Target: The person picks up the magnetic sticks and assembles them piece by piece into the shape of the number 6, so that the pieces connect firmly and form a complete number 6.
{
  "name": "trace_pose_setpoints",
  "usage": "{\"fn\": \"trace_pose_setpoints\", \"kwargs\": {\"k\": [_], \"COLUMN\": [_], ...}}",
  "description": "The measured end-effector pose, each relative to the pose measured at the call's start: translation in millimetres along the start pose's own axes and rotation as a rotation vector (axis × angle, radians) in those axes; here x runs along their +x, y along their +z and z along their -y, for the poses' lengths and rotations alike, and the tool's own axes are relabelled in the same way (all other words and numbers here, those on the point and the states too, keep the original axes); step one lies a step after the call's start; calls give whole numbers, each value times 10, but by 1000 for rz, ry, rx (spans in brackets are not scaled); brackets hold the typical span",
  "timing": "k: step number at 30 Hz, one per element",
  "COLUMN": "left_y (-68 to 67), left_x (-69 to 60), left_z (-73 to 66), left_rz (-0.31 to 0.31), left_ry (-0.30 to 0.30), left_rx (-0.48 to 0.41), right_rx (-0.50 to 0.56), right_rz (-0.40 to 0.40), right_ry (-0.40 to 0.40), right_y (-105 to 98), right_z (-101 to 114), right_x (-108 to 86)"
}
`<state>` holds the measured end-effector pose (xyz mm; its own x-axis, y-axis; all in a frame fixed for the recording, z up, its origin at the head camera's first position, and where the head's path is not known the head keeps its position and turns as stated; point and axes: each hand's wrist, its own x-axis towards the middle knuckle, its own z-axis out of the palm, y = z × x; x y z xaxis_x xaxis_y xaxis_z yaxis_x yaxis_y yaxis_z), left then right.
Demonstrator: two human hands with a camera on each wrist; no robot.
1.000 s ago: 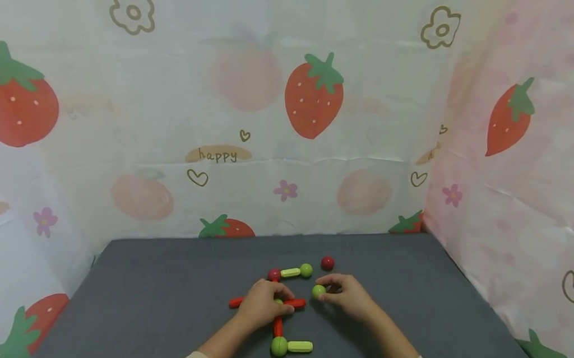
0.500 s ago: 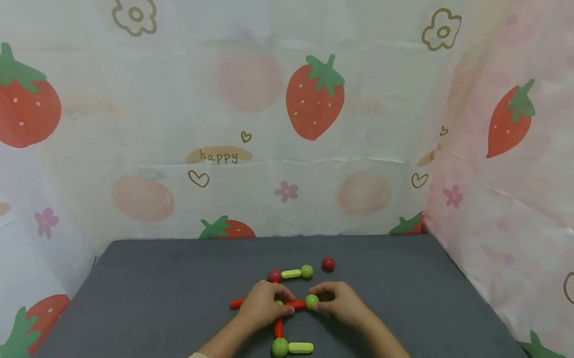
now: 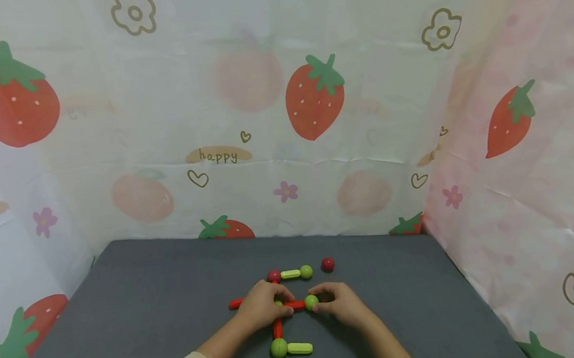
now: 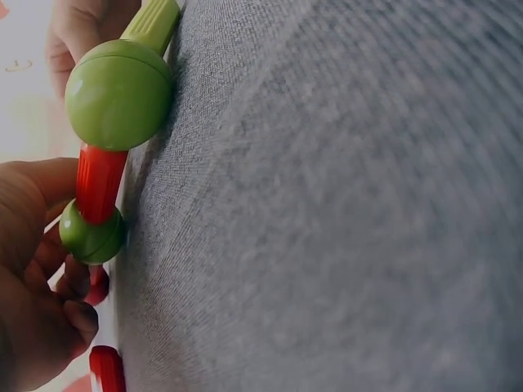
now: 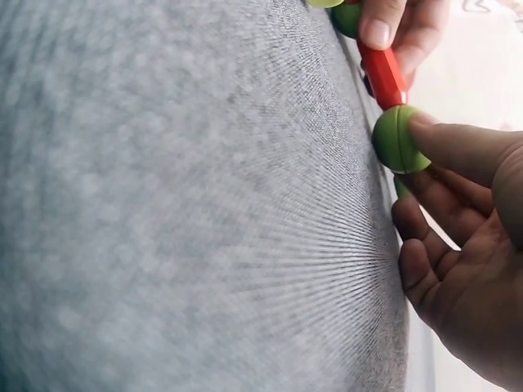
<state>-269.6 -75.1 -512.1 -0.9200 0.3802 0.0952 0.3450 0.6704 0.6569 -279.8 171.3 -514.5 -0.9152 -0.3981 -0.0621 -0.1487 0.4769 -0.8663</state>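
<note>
Red rods and balls lie joined on the dark cloth. My left hand point(image 3: 262, 305) pinches the centre of the piece, fingers round the middle green ball point(image 4: 92, 234) and the red rod point(image 3: 294, 305) right of it. With thumb and fingers my right hand point(image 3: 345, 305) pinches a green ball point(image 3: 312, 302), which touches that rod's right end; the right wrist view shows this ball point(image 5: 399, 140) against the red rod point(image 5: 384, 75). A lower red rod point(image 3: 277, 329) runs to a near green ball point(image 3: 279, 348) with a yellow-green rod point(image 3: 300, 348). Part of the left red rod point(image 3: 236, 304) is behind my left hand.
Behind my hands, a red ball point(image 3: 274, 275), a yellow-green rod point(image 3: 290, 274) and a green ball point(image 3: 306, 272) stand in a row. A loose red ball point(image 3: 328, 264) lies to their right. Printed cloth walls point(image 3: 279, 213) rise beyond the dark tabletop point(image 3: 164, 290).
My right hand has moved left and slightly nearer with its green ball, which came up against the red rod's right end. My left hand has kept its place.
</note>
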Motion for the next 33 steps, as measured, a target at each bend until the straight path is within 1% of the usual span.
{"fn": "trace_pose_setpoints", "kwargs": {"k": [4, 8, 12, 17, 20, 24, 29, 33], "left_y": [-36, -122, -232, -379, -459, -550, -625, -670], "left_x": [-12, -36, -84, -176, -238, -311, -386, -454], "left_z": [5, 16, -7, -54, -45, 14, 145, 237], "left_rz": [-5, -12, -27, -42, -50, -66, -112, -126], "left_ry": [22, 46, 45, 36, 35, 34, 44, 14], "left_rx": [-5, -35, -29, -10, 0, 9, 11, 8], "right_rx": [6, 6, 7, 7, 6, 3, 3, 2], "right_rz": [2, 4, 5, 6, 7, 8, 6, 7], "right_ry": [6, 4, 1, -11, -14, -11, -13, -5], "right_y": [6, 8, 2, 0, 0, -4, -5, 0], "right_z": [15, 17, 13, -4, -11, -13, -9, -12], "right_x": [-17, -27, -26, -13, -5, -1, -3, -3]}}
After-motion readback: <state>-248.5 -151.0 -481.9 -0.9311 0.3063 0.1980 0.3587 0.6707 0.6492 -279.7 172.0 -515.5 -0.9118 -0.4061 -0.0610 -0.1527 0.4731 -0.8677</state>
